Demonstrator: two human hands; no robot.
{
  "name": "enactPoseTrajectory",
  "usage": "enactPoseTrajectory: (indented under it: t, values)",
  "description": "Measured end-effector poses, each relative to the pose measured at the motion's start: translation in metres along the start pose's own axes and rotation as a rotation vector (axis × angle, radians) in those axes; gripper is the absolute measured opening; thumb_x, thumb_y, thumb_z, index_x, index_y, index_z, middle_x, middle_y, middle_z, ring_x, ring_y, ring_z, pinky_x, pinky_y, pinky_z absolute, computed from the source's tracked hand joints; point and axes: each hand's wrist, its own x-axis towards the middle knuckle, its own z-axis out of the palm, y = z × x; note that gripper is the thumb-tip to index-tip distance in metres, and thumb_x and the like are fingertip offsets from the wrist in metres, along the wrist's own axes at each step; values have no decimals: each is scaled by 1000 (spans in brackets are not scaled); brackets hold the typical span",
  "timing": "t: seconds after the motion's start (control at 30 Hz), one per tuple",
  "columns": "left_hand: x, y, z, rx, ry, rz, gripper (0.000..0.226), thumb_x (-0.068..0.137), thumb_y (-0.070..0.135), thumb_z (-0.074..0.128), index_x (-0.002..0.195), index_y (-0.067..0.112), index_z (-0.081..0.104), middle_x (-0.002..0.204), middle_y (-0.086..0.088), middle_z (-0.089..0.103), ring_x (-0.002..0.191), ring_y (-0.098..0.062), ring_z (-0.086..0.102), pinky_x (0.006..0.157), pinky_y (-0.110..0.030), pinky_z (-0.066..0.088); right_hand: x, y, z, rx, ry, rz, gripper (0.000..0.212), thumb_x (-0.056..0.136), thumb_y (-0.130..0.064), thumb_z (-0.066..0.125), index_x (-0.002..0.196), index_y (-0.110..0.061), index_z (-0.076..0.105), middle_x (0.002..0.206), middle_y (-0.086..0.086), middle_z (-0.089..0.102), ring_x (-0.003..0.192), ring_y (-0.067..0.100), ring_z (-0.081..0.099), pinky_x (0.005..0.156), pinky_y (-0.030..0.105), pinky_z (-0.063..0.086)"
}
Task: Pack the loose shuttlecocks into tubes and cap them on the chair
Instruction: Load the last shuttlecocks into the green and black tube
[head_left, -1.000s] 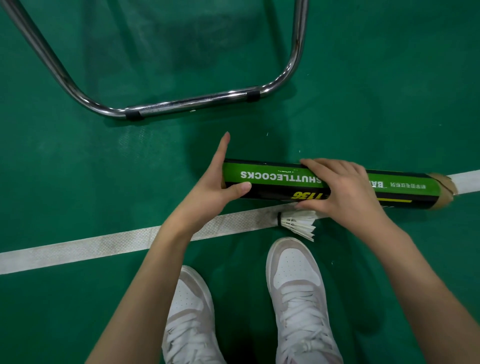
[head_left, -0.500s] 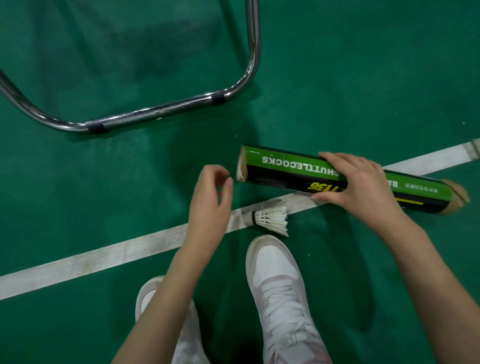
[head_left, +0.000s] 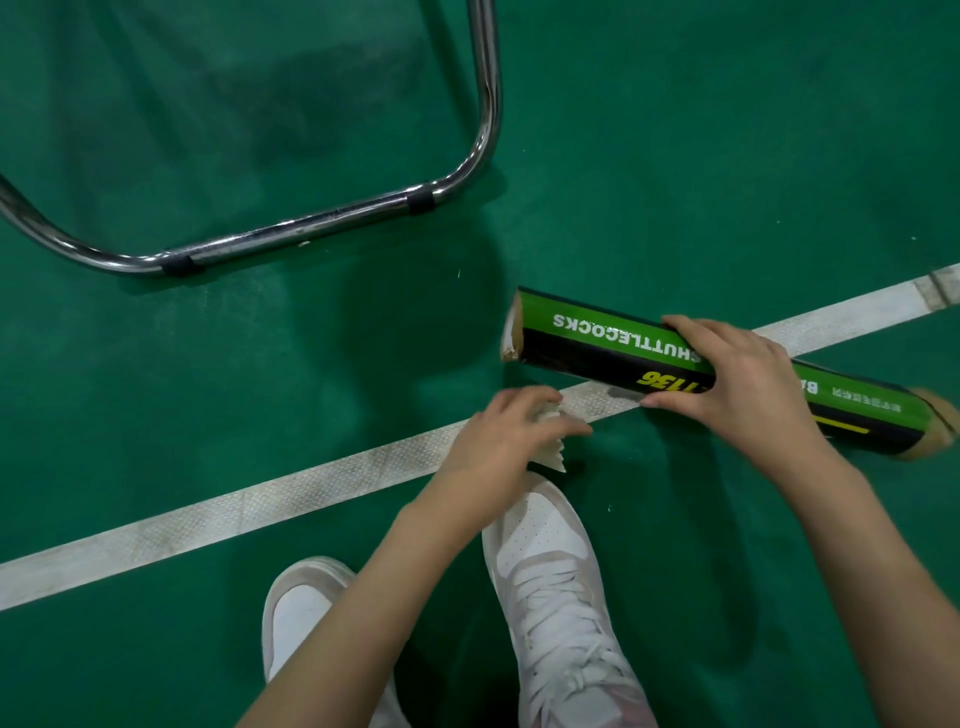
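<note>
Since half a second earlier, the left hand (head_left: 511, 441) had dropped from the air beside the tube's mouth down onto the shuttlecock (head_left: 551, 448) on the floor, and the tube (head_left: 618, 345) had swung a little, its open end now tilted farther up and away from the line (head_left: 311, 488).

That left hand lay over the shuttlecock with its fingers bent around the white feathers, thumb stretched out to the right along the floor; the feather skirt showed below and between the fingers, while the cork end was hidden under the palm. Whether the shuttlecock had left the floor could not be told.

The right hand (head_left: 743, 384) gripped the green and black tube near its middle, fingers curled over the top and thumb underneath. The tube lay slanted across the white line, its open cardboard mouth pointing left, well apart from the left hand, its far brown end off to the right.

Two white shoes (head_left: 550, 587) stood just below the line, the right toe nearly under the shuttlecock. The chrome chair frame (head_left: 322, 228) rested on the green floor (head_left: 727, 156) up to the left, well apart from both hands.
</note>
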Motion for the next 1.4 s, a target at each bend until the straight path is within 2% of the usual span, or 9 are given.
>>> enactPoseTrajectory:
  t: [0.13, 0.27, 0.47, 0.67, 0.8, 0.97, 1.17, 1.3, 1.4]
  values:
    - [3, 1, -1, 177, -78, -10, 57, 79, -3, 56, 127, 28, 47, 152, 2, 19, 132, -23, 22, 96, -36, 32, -1, -1, 4, -6, -4, -3, 83, 61, -54, 73, 134, -23, 46, 128, 6, 55, 119, 29, 48, 100, 45, 31]
    - [0, 0, -8, 63, 13, -105, 42, 81, 2, 49, 119, 21, 47, 147, 1, 24, 126, -22, 27, 78, -29, 38, -1, -1, 3, -9, -12, -4, 84, 62, -55, 72, 135, -23, 44, 129, 5, 55, 119, 28, 48, 101, 45, 31]
    - [-9, -23, -12, -76, 176, -195, 28, 84, 7, 62, 110, 10, 51, 140, -8, 33, 117, -29, 45, 84, -44, 48, -1, -10, 0, 1, -15, 3, 84, 63, -53, 73, 135, -23, 44, 131, 5, 53, 121, 28, 46, 102, 45, 29]
    - [-25, -49, -30, -72, 405, -470, 24, 83, 33, 68, 99, 14, 66, 131, 3, 47, 112, -17, 50, 72, -31, 45, 2, -21, 4, -18, -38, -22, 83, 63, -53, 73, 136, -25, 43, 131, 5, 53, 120, 28, 46, 102, 44, 30]
    - [-37, -59, -42, -301, 671, -572, 16, 85, 28, 67, 86, 11, 67, 100, 3, 59, 89, -11, 55, 68, -23, 41, 3, -30, 8, -28, -46, -58, 84, 62, -53, 74, 135, -23, 45, 130, 6, 55, 119, 29, 48, 101, 44, 31]
    - [-49, -58, -54, -703, 856, -631, 39, 90, 23, 62, 59, 19, 38, 44, 13, 37, 46, -6, 29, 46, -17, 22, 4, -53, 18, -70, -85, -152, 86, 61, -56, 73, 135, -23, 46, 129, 6, 56, 118, 29, 50, 100, 44, 32]
    - [-57, -59, -54, -771, 811, -590, 30, 93, 24, 57, 74, 1, 60, 64, -14, 56, 59, -17, 43, 58, -28, 31, 9, -85, 24, -66, -74, -250, 84, 61, -53, 74, 134, -21, 48, 127, 8, 58, 116, 30, 52, 100, 45, 33]
    - [-67, -54, -57, -823, 828, -593, 43, 98, 30, 44, 71, -3, 52, 62, -8, 40, 57, -9, 33, 51, -20, 27, 15, -103, 25, -63, -53, -302, 83, 60, -52, 75, 132, -18, 50, 124, 10, 59, 114, 32, 54, 97, 47, 35]
    - [-76, -56, -63, -974, 839, -625, 46, 98, 42, 35, 81, 8, 61, 76, -4, 60, 71, -9, 53, 63, -8, 39, 17, -113, 26, -73, -62, -328, 84, 61, -52, 74, 133, -20, 48, 125, 8, 59, 115, 31, 53, 99, 47, 34]
